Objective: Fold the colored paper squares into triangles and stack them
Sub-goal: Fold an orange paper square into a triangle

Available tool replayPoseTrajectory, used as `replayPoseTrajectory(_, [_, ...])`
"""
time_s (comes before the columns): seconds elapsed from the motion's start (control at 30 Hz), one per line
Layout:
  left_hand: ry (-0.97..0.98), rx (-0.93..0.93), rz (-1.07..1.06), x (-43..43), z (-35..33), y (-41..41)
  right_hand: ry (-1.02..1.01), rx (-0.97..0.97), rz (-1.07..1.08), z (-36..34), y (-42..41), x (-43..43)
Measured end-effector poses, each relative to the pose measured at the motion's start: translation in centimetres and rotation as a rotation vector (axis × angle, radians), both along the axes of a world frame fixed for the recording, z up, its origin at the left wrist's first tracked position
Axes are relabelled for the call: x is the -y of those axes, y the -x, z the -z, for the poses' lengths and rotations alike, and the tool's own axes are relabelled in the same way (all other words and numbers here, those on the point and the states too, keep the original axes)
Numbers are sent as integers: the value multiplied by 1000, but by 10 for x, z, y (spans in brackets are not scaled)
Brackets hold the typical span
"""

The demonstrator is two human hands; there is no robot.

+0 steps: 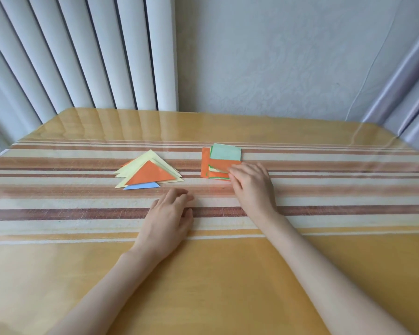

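The table (228,274) filled the view, its striped cloth lying under a glossy clear cover, with vertical blinds (82,56) behind it. The left hand (169,213) rested palm down on the stripes near the middle, fingers relaxed and holding nothing. The right hand (250,183) reached forward to the near right edge of the pile of paper squares (218,165), its fingertips (231,172) curled onto the orange sheet there; whether they had actually pinched a sheet could not be told. Left of that pile, and apart from it, lay the stack of folded triangles (131,169), mostly pale yellow, loosely fanned, with an orange triangle (151,175) on top and a blue triangle (142,186) poking out at the near edge. A pale green square (225,152) topped the far side of the unfolded pile. The sheets looked thin, light and limp, likely to slide on the slick cover, so one would best be taken by a free corner or edge and peeled off singly.
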State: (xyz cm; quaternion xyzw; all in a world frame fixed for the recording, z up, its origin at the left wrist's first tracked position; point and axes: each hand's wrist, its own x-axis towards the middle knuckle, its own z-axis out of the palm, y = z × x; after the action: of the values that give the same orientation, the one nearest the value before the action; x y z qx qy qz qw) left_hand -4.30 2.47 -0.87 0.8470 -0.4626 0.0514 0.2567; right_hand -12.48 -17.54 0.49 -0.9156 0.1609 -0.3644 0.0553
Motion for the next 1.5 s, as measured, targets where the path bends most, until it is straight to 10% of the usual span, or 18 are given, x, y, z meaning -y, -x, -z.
replayPoseTrajectory(0.57, [-80, 58, 341, -56, -1, 34, 115, -192, -447, 15, 108, -58])
replayPoseTrajectory(1.03, [-17, -50, 333, -56, 1, 29, 26, -131, -217, 13, 110, -72])
replayPoseTrajectory(1.27, [19, -118, 275, -53, -5, 32, -359, -117, -37, 14, 99, -63])
replayPoseTrajectory(1.5, [-111, 102, 285, -47, -9, 33, -239, -190, 69, 16, 100, -66])
